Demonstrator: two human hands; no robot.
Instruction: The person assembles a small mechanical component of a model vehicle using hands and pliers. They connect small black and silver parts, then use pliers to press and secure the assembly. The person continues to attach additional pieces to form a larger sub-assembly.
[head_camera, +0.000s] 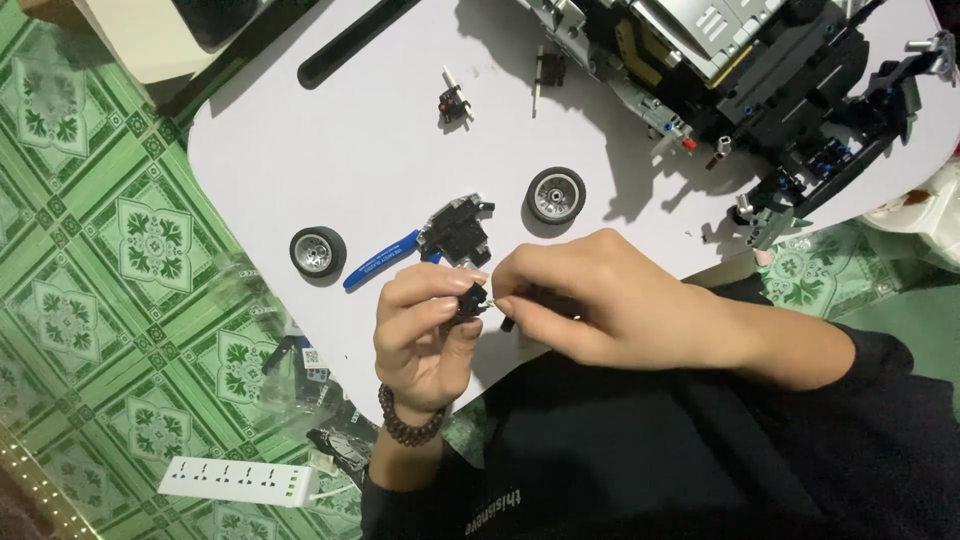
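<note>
A white rounded bench (330, 150) stands over a green patterned floor (110, 250). At its 6 o'clock edge, the left hand (425, 325) pinches a small black building-block piece (470, 300), mostly hidden by fingers. The right hand (590, 300) meets it with fingertips closed on a tiny part too small to make out. At 12 o'clock from the hands lies a black-and-grey block assembly (458, 232); a blue plastic tool (380, 260) at 10 o'clock; two small rubber wheels (318, 251) flank them. A large black model vehicle (760, 70) is cut off at 1 o'clock.

wheel (318, 251) left of tool (381, 261), second wheel (556, 194) right, on table (330, 150)
</note>
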